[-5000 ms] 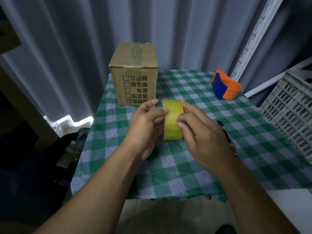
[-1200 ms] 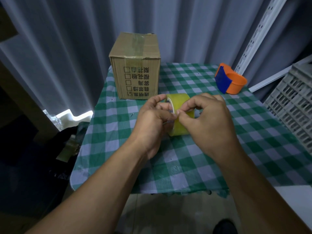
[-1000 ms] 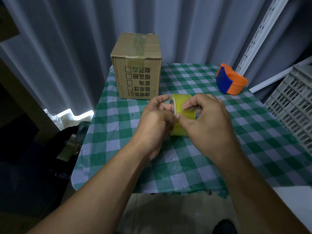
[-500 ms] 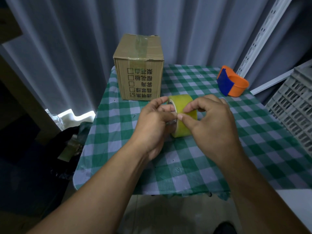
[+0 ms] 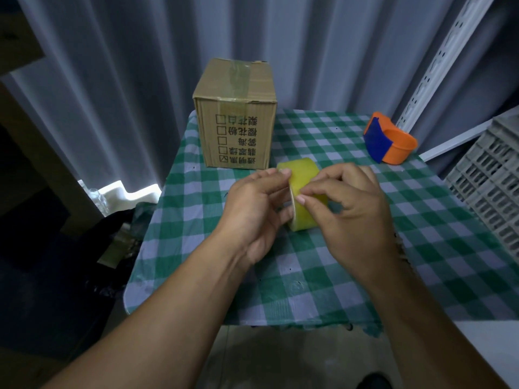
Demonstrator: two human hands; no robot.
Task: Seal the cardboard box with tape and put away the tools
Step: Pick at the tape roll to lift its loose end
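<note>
The tape roll is tilting since earlier; left hand is gripping it, right hand is pinching at its surface. Probably the tape end is tearing if picked crooked.

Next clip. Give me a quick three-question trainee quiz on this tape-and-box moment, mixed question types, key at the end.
1. True or false: the tape roll is held by both the left hand and the right hand.
2. Where does the orange dispenser sit? A) on top of the box B) on the tablecloth, far right C) in the grey crate
3. Fill in: a strip of tape already runs across the top of the ____.

Key
1. True
2. B; it rests on the tablecloth, apart from the crate.
3. box
</note>
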